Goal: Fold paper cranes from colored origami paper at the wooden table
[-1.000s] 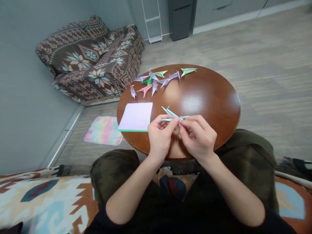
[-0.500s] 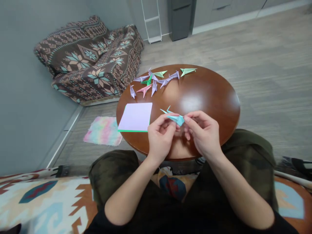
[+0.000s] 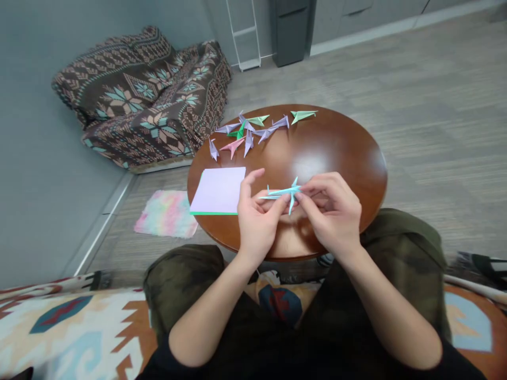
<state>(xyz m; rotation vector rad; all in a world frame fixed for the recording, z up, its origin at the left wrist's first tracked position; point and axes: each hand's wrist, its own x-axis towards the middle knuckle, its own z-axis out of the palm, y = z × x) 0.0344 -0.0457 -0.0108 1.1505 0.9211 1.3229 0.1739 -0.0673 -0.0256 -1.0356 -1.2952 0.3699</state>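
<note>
A light blue paper crane [image 3: 283, 192] is held between my two hands above the near part of the round table. Its long thin points reach left, and its wings stick out to both sides. My left hand [image 3: 258, 214] pinches the crane from below with the thumb, while its index finger is raised away from the paper. At the crane's right end, the thumb and fingertips of my right hand [image 3: 332, 208] grip the paper. Just left of my left hand lies a stack of square paper [image 3: 219, 190], lilac on top with a green edge showing beneath.
Several folded cranes in lilac, green and pink, among them a pink crane [image 3: 233, 146] and a pale green crane [image 3: 303, 115], sit along the far left of the brown table [image 3: 348, 153]. Beyond stands a sofa [image 3: 154, 100] under a patterned cover. A pastel rug [image 3: 166, 214] lies on the floor.
The crane has been turned, so its wings now spread apart and its points lie flatter to the left. My left index finger has lifted off it.
</note>
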